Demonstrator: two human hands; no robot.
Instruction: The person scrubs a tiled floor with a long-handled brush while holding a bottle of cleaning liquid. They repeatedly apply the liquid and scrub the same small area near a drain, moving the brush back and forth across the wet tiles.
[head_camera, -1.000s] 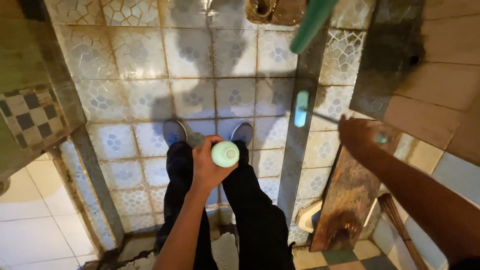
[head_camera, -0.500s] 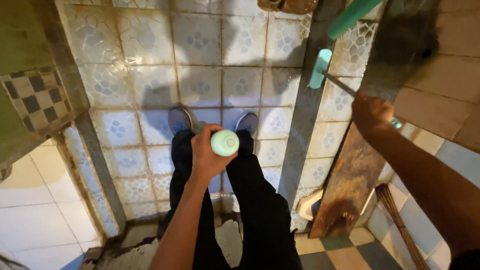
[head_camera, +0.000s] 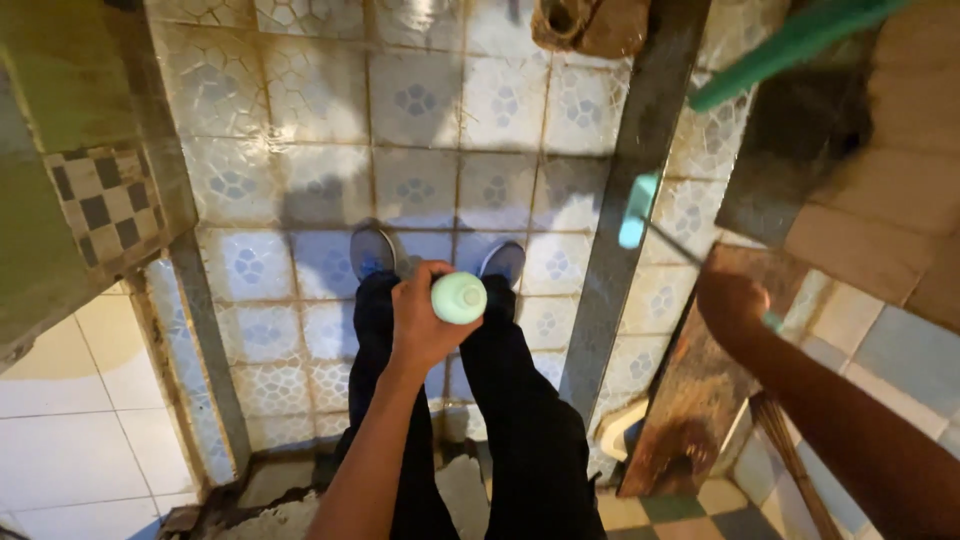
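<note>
My left hand (head_camera: 420, 325): clamped on pale green bottle (head_camera: 459, 297), unchanged | my right hand (head_camera: 733, 303): gripping brush handle; brush head (head_camera: 637, 209) now lower, nearer that hand | grey floor strip (head_camera: 620, 230) beneath it.

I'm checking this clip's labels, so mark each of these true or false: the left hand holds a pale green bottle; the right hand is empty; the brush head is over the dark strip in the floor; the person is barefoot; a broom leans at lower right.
1. The left hand holds a pale green bottle. True.
2. The right hand is empty. False: it grips the handle of a long brush.
3. The brush head is over the dark strip in the tiled floor. True.
4. The person is barefoot. False: grey shoes show past the dark trousers.
5. A broom leans at lower right. True.
</note>
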